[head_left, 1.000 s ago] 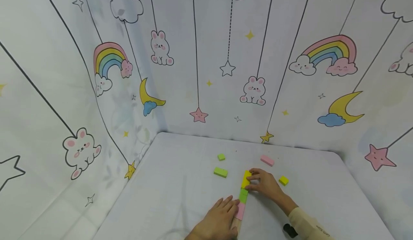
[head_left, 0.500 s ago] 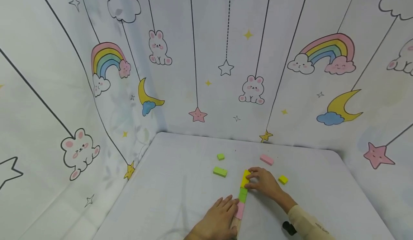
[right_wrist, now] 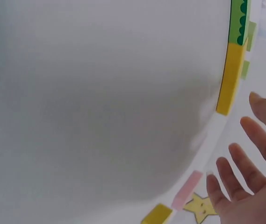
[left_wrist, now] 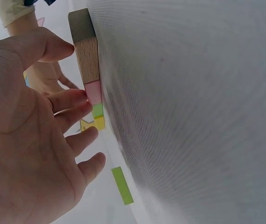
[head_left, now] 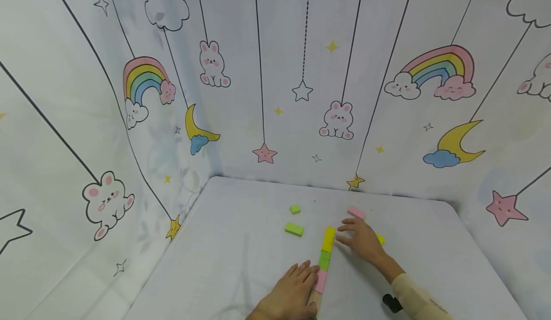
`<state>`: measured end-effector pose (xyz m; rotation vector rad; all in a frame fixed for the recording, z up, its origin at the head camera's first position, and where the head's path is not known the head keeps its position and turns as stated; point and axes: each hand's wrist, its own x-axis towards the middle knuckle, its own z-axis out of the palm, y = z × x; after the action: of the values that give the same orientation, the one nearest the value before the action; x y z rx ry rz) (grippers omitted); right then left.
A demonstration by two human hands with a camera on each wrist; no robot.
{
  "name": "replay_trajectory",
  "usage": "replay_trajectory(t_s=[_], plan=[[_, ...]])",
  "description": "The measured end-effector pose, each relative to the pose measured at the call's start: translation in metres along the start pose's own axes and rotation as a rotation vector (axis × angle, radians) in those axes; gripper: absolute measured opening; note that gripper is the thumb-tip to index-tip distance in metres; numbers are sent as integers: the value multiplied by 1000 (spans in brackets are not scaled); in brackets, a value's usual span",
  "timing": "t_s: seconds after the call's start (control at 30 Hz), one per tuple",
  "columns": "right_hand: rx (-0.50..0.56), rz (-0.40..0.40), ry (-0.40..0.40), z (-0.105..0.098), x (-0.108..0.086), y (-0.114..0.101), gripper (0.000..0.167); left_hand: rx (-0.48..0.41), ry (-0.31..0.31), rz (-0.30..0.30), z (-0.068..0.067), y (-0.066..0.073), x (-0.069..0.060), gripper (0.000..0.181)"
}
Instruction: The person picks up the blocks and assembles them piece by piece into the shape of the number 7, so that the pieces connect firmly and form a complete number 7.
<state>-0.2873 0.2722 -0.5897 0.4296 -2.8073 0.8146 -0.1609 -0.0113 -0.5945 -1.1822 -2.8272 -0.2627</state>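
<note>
A row of blocks runs away from me in the head view: a plain wooden block (left_wrist: 89,60), a pink block (head_left: 320,281), a green part (head_left: 325,260) and a long yellow block (head_left: 328,239) at the far end. My left hand (head_left: 289,292) lies along the row's left side. Its thumb touches the wooden block and its fingertips touch the pink one. Just right of the yellow block is my right hand (head_left: 362,241), fingers spread and holding nothing. In the right wrist view a gap shows between its fingertips and the yellow block.
Left of the row lie a long green block (head_left: 294,229) and a small green block (head_left: 294,209). A pink block (head_left: 356,212) sits beyond my right hand, which partly hides a small yellow block (head_left: 380,238). A black object (head_left: 391,303) rests near my right sleeve.
My right hand has let go of the long yellow block and moved a little to the right, now partly covering the small yellow block. The left hand stays in place.
</note>
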Motion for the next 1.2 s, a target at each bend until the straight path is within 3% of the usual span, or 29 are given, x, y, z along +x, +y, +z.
replay_trajectory(t_s=[0.17,0.43,0.73,1.2], plan=[[-46,40,55,-11,-4,14,28,-6,-8,6,-1,-1,0,63],[-80,101,74,-24,-13,36,32,6,-8,9,0,0,1,62],[-86,102,98,-35,-23,53,33,-8,-19,7,-6,2,0,58],[-116,129,41,-48,-34,67,36,4,-24,10,-8,2,0,55]])
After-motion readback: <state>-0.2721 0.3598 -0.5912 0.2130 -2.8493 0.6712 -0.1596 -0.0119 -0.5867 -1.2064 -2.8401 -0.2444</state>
